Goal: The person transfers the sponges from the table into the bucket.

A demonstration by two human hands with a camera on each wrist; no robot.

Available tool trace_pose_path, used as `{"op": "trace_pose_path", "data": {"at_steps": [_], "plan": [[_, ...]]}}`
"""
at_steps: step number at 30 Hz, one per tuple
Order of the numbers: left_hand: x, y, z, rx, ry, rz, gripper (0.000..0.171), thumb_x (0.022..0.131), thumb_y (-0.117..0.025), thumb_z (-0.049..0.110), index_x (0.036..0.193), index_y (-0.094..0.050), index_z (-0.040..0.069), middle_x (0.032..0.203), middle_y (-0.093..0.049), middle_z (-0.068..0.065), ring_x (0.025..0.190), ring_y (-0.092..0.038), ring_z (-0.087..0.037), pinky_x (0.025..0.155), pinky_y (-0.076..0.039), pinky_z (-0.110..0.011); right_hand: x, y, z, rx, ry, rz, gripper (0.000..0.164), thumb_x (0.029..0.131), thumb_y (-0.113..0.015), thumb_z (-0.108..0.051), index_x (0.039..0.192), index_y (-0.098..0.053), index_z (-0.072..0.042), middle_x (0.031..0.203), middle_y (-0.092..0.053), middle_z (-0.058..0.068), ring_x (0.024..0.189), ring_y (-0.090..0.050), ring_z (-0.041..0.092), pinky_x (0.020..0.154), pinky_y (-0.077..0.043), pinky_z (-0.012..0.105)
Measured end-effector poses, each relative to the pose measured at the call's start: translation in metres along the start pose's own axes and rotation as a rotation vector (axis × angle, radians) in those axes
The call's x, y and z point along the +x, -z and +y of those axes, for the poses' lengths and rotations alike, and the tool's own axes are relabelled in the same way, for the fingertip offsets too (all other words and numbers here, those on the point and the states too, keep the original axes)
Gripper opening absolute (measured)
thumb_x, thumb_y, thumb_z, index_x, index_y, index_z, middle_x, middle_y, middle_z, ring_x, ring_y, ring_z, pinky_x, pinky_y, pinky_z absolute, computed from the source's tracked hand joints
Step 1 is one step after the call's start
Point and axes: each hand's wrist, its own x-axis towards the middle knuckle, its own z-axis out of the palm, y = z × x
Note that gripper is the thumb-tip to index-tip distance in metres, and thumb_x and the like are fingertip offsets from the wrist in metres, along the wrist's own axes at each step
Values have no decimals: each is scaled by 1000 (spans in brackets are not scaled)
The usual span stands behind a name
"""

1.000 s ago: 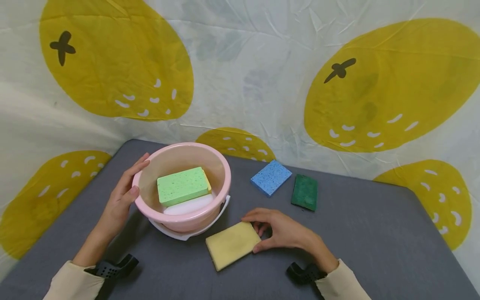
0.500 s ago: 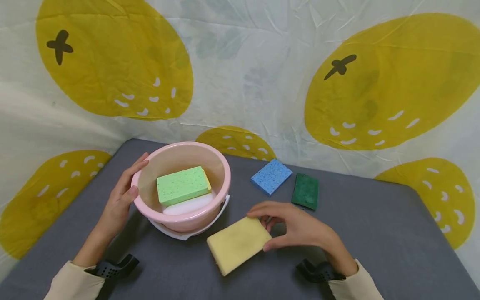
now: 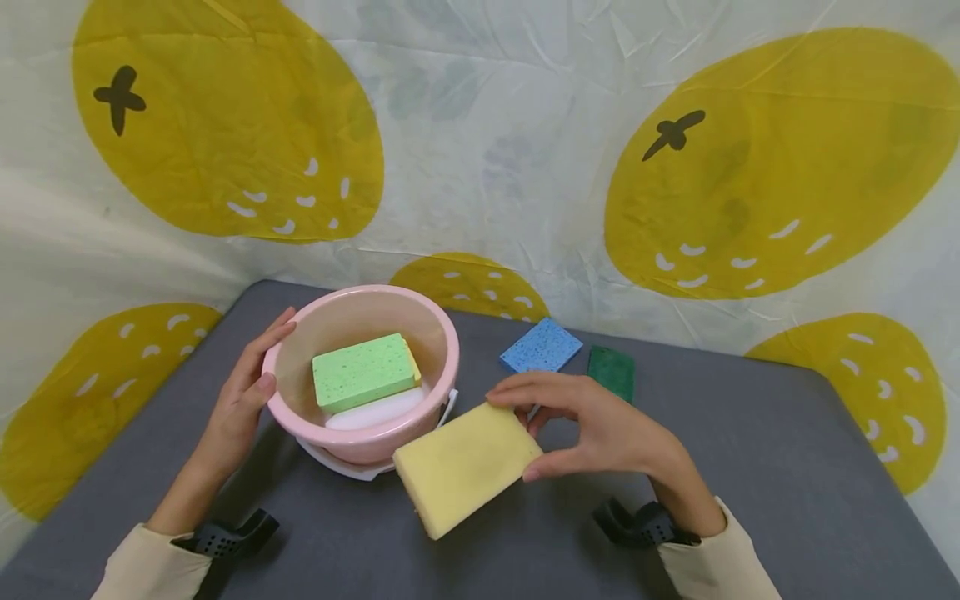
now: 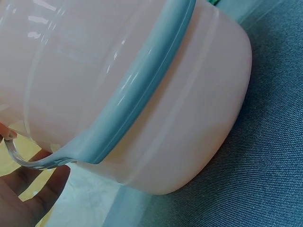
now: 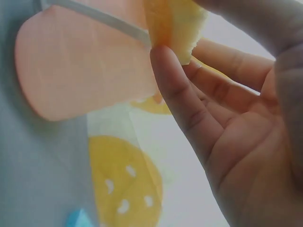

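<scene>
A pink bucket [image 3: 390, 435] stands on the left half of the table, its pale handle [image 4: 137, 90] hanging down on the near side. My left hand [image 3: 238, 400] grips the bucket's left rim, thumb on the near side and fingers along the outside. Inside lie a green sponge [image 3: 363, 372], a white item [image 3: 378, 410] below it, and a yellow edge behind. My right hand [image 3: 592, 425] pinches a pale yellow sponge [image 3: 467, 467] by its right end, between thumb and fingers. The sponge is raised and tilted, overlapping the bucket's lower right side in the head view.
A blue sponge [image 3: 542, 345] and a dark green scouring pad [image 3: 612, 373] lie at the back of the grey table [image 3: 750, 467], partly behind the right hand. A white cloth with yellow fruit shapes [image 3: 487, 150] hangs behind the table.
My right hand has lifted the yellow sponge off the table, first slightly right, then up and left toward the bucket. The left hand stays at the bucket's rim.
</scene>
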Motion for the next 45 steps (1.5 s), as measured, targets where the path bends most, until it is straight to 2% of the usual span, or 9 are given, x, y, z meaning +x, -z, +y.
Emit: {"op": "trace_pose_path", "data": {"at_steps": [9,17,23,29,31,37,41,45], "plan": [[0,0,1,21,5,4,46,90,-34,5,136,-28,-2,146,-15,-16,132,-11,-25,101,-19,-22,25,6,-7,-29,10,66,63,67,-75,-2,123,-48,5,123,-48,15,98,-51,21,72,-49,33],[-1,1,1,28,9,8,47,89,-32,2,136,-28,-2,146,-15,-15,132,-11,-25,100,-20,-22,50,10,-13,-59,-17,113,61,68,-74,-2,123,-48,5,122,-49,13,95,-51,21,73,-49,33],[-1,2,-1,13,3,3,46,90,-33,3,136,-28,-2,146,-15,-15,132,-11,-25,100,-20,-22,68,9,-10,-135,3,144,61,68,-75,-3,123,-48,4,120,-51,12,90,-53,20,72,-49,32],[-2,6,-6,43,18,7,47,90,-34,3,136,-29,0,146,-16,-14,132,-12,-24,100,-20,-22,86,3,19,-233,-26,138,64,70,-75,-29,127,-49,-12,121,-49,-5,89,-52,6,72,-48,22],[-2,5,-5,37,9,6,46,90,-34,4,136,-29,-1,146,-16,-15,132,-12,-25,100,-20,-22,92,1,24,-265,-44,135,66,69,-74,-34,127,-50,-14,120,-49,-7,88,-52,3,71,-47,20],[0,1,0,6,-10,4,46,90,-34,3,135,-29,-3,145,-16,-18,133,-9,-26,101,-17,-23,111,-2,25,-403,-84,98,63,71,-73,-35,126,-51,-11,115,-52,-5,84,-51,2,70,-45,20],[0,1,0,6,-3,6,46,89,-34,2,135,-29,-3,145,-16,-17,133,-9,-26,102,-15,-25,121,-3,24,-449,-100,33,62,73,-72,-33,126,-50,-9,117,-52,-3,85,-50,5,74,-44,22],[1,1,0,3,-5,4,46,89,-34,1,135,-29,-4,145,-16,-17,133,-9,-27,102,-15,-25,127,-7,25,-497,-117,-20,62,73,-72,-31,126,-50,-7,119,-52,-1,83,-51,5,72,-43,19]]}}
